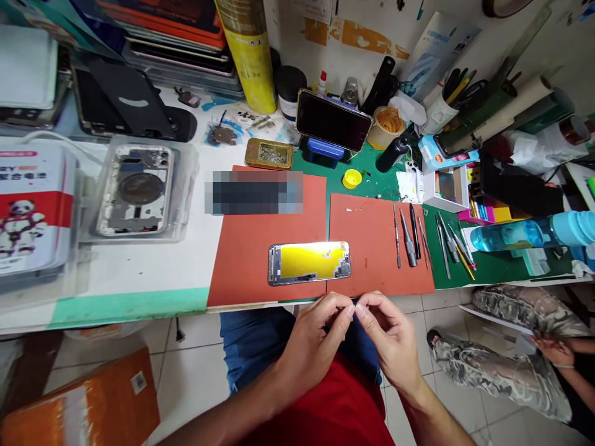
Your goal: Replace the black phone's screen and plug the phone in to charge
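Note:
My left hand (pixel 320 331) and my right hand (pixel 390 337) meet in front of the table edge, above my lap. On each, thumb and forefinger are pinched, and the fingertips nearly touch. Whatever they pinch is too small to make out. Just beyond them a phone screen assembly (pixel 309 263) lies on the red-brown mat (pixel 242 260), its yellow and silver back facing up. Behind it, a dark flat object (pixel 253 193) is blurred out by pixelation.
Tweezers and slim tools (pixel 409 238) lie on the right mat. A phone (pixel 332 121) leans on a blue stand at the back. An opened phone body (pixel 137 189) sits in a plastic tray at left. A water bottle (pixel 530 232) lies at right, near a seated person's legs (pixel 506 365).

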`<act>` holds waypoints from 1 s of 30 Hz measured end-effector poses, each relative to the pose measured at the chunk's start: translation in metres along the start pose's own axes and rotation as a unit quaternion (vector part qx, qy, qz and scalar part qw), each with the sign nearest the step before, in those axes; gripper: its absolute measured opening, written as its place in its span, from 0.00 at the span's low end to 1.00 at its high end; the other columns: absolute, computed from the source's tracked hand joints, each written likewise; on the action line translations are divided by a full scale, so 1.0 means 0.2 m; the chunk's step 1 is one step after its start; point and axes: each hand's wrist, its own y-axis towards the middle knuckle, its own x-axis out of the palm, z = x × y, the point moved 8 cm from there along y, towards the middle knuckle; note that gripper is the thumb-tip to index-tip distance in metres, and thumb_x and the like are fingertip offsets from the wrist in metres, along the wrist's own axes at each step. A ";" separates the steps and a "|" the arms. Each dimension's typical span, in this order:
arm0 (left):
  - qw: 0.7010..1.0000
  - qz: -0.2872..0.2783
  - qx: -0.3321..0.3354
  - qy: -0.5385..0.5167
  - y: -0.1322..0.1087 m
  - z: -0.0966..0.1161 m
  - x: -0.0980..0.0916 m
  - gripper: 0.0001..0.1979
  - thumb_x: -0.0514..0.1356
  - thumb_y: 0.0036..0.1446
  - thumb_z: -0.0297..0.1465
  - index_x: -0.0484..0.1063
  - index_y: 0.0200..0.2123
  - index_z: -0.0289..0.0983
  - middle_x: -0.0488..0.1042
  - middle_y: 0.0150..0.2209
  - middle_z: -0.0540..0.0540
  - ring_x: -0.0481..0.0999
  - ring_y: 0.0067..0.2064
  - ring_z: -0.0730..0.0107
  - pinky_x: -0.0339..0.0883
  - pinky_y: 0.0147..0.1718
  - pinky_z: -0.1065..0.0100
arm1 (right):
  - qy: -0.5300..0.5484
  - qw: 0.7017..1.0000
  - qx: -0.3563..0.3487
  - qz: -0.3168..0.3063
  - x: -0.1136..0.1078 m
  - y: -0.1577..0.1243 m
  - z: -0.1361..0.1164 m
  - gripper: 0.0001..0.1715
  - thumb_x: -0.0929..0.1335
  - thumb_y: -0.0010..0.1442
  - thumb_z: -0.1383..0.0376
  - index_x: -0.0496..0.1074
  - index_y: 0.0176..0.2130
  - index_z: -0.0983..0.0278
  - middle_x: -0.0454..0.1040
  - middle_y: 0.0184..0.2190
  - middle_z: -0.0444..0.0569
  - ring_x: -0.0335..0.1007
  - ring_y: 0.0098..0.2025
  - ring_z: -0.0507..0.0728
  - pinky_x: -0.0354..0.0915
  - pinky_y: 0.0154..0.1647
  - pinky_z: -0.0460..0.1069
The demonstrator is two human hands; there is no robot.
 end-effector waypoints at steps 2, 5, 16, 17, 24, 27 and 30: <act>1.000 0.004 0.012 0.014 0.00 0.02 0.00 0.12 0.55 0.75 0.34 0.72 0.37 0.40 0.73 0.31 0.51 0.71 0.29 0.74 0.66 0.29 0.72 | -0.012 1.000 -0.014 -0.021 0.00 0.01 -0.02 0.09 0.71 0.72 0.58 0.78 0.40 0.60 0.78 0.35 0.47 0.77 0.38 0.56 0.73 0.41 0.49; 0.993 0.025 0.075 0.083 -0.01 0.07 -0.04 0.09 0.55 0.76 0.30 0.71 0.39 0.40 0.75 0.32 0.52 0.74 0.30 0.74 0.70 0.31 0.72 | -0.068 0.995 -0.040 -0.052 -0.03 0.07 -0.07 0.10 0.69 0.74 0.59 0.77 0.40 0.59 0.76 0.35 0.46 0.74 0.37 0.55 0.71 0.39 0.49; 0.749 0.035 0.396 0.530 0.04 0.17 -0.14 0.20 0.62 0.67 0.19 0.74 0.61 0.27 0.77 0.64 0.33 0.73 0.68 0.46 0.68 0.68 0.45 | -0.307 0.909 -0.175 -0.223 0.03 0.52 -0.19 0.12 0.66 0.76 0.65 0.78 0.42 0.60 0.75 0.40 0.50 0.75 0.43 0.59 0.71 0.46 0.54; 0.744 0.032 0.397 0.537 0.05 0.17 -0.14 0.18 0.62 0.68 0.19 0.74 0.60 0.27 0.78 0.63 0.34 0.73 0.67 0.46 0.68 0.68 0.46 | -0.315 0.903 -0.177 -0.231 0.05 0.52 -0.19 0.12 0.65 0.76 0.65 0.78 0.42 0.60 0.75 0.41 0.50 0.74 0.43 0.59 0.71 0.46 0.54; 0.760 0.046 0.358 0.541 0.09 0.15 -0.14 0.17 0.62 0.69 0.24 0.78 0.60 0.31 0.81 0.52 0.38 0.77 0.56 0.49 0.72 0.61 0.49 | -0.363 0.873 -0.204 -0.254 0.10 0.50 -0.18 0.10 0.65 0.76 0.69 0.76 0.46 0.63 0.73 0.42 0.53 0.73 0.45 0.60 0.71 0.46 0.55; 0.764 0.039 0.344 0.544 0.10 0.15 -0.14 0.18 0.59 0.70 0.24 0.78 0.60 0.32 0.80 0.52 0.39 0.75 0.56 0.48 0.71 0.61 0.49 | -0.372 0.869 -0.207 -0.254 0.10 0.50 -0.18 0.09 0.65 0.76 0.71 0.76 0.46 0.64 0.73 0.42 0.53 0.73 0.45 0.60 0.71 0.46 0.54; 0.765 0.032 0.335 0.549 0.11 0.15 -0.13 0.19 0.58 0.70 0.24 0.78 0.61 0.32 0.79 0.52 0.39 0.73 0.56 0.48 0.70 0.60 0.49 | -0.381 0.865 -0.205 -0.256 0.10 0.51 -0.17 0.09 0.65 0.76 0.71 0.76 0.46 0.65 0.73 0.42 0.53 0.73 0.45 0.60 0.71 0.46 0.54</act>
